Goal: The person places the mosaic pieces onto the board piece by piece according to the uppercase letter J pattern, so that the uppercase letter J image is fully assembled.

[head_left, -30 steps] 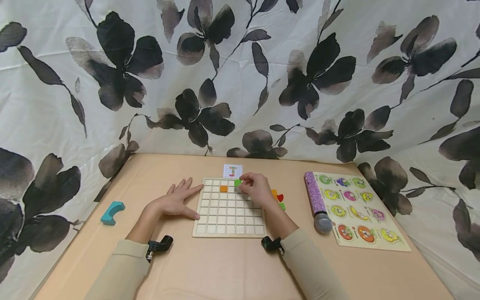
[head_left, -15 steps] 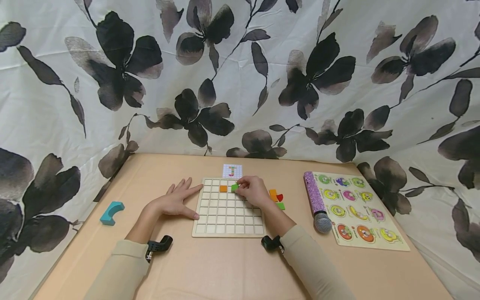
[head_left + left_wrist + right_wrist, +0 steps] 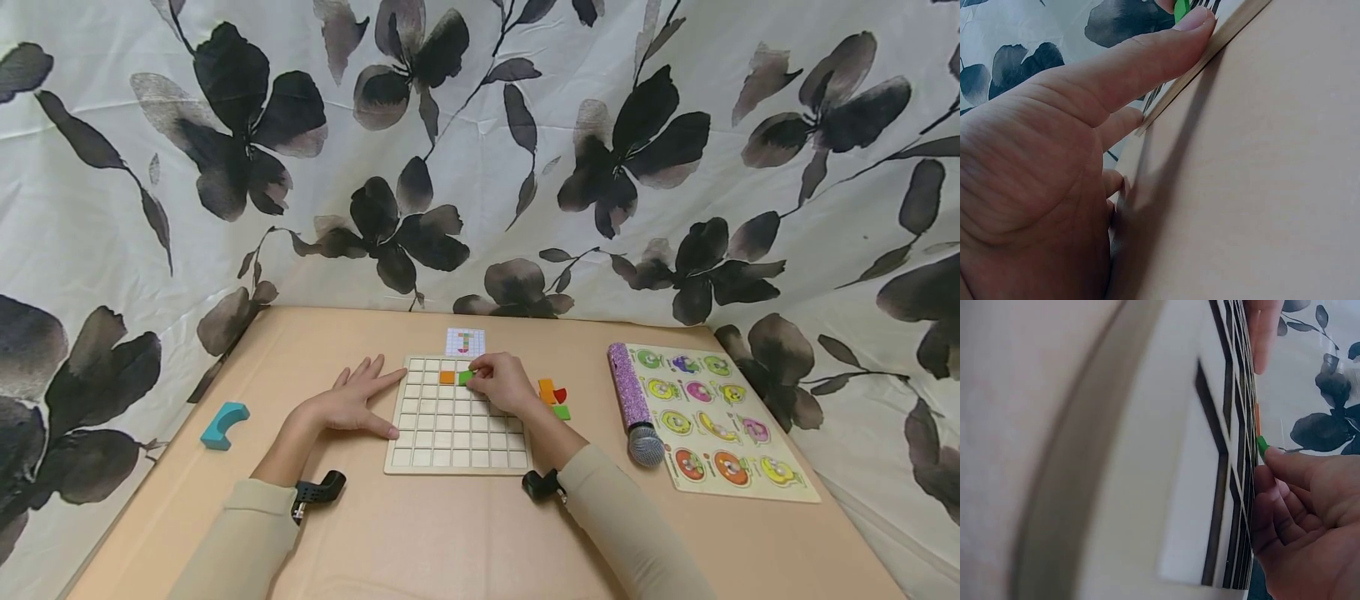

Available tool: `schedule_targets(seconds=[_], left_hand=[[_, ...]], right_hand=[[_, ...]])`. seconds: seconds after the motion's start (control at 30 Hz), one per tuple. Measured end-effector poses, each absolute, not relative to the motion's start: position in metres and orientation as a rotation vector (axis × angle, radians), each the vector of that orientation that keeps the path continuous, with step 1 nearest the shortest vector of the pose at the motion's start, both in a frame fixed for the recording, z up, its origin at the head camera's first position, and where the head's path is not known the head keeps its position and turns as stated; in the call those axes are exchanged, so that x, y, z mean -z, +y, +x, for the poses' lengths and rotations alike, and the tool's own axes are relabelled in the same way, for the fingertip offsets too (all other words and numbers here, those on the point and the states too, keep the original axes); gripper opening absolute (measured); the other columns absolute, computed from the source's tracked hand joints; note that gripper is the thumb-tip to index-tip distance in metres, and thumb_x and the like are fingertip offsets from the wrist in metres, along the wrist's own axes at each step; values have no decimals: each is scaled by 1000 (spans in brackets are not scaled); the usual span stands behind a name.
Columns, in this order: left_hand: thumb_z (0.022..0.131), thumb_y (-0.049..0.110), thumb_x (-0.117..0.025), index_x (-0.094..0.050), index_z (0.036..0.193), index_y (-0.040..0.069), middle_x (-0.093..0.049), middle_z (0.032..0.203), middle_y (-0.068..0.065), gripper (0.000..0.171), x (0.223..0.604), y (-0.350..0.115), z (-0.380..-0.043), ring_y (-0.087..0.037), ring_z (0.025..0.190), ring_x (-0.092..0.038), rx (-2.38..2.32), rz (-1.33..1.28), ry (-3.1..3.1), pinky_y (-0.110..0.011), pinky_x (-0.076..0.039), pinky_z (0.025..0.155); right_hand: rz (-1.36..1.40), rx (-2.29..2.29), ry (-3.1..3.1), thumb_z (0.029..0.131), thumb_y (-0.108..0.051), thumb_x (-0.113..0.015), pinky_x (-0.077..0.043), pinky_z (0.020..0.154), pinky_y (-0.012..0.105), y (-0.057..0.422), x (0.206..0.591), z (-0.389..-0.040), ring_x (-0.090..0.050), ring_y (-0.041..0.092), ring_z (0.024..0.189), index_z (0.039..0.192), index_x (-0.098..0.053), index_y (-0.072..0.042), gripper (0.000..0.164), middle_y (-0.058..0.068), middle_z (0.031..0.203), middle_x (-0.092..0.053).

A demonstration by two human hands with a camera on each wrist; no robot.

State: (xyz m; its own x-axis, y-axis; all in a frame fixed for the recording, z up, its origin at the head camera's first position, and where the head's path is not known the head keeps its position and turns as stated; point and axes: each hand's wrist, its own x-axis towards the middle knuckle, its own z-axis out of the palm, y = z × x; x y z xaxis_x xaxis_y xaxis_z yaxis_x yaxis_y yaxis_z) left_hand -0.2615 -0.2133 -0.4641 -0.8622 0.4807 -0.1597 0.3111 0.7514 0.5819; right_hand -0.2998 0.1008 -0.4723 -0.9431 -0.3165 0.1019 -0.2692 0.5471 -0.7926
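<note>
Right hand: My right hand (image 3: 504, 384) pinches a green tile (image 3: 465, 378) between thumb and fingertips, with the remaining fingers curled beneath, as the right wrist view shows.
Green tile: It sits at the far part of a pale gridded board (image 3: 443, 458), just right of an orange tile (image 3: 447, 378); it leans at a tilt, and I cannot tell whether any edge rests in a cell.
Left hand: My left hand (image 3: 351, 407) lies spread wide, thumb and index finger reaching the board's left edge, grasping nothing.
Reference card: Just beyond the board's far edge, a small gridded card (image 3: 466, 342) bears a little coloured figure.
Loose pieces: Orange pieces (image 3: 547, 389), a red piece (image 3: 560, 396) and a green piece (image 3: 561, 412) cluster on the tabletop (image 3: 420, 533), right of the board.
Far right: A microphone (image 3: 628, 387) with a glittery purple handle lies along the left edge of a fruit-picture board (image 3: 712, 450).
Far left: A blue arch-shaped block (image 3: 224, 427) rests well apart from my left hand.
Backdrop: White fabric (image 3: 487, 167) printed with dark flowers hangs behind.
</note>
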Motion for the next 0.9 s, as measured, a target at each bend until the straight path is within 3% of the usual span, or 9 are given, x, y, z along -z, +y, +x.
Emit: schedule_targets(seconds=[0.9], left_hand=[[76,55,-87,-30,165,17,3,171,-32,112,465,-213,-261,-54,158,9,-805,618,2650,-72,9,122]], right_hand=[[-519,1230,2792,94,-13,-78,-49,73,29,93,473,-301,-57,18,79,113,-77,-4,21,2,83,-66]])
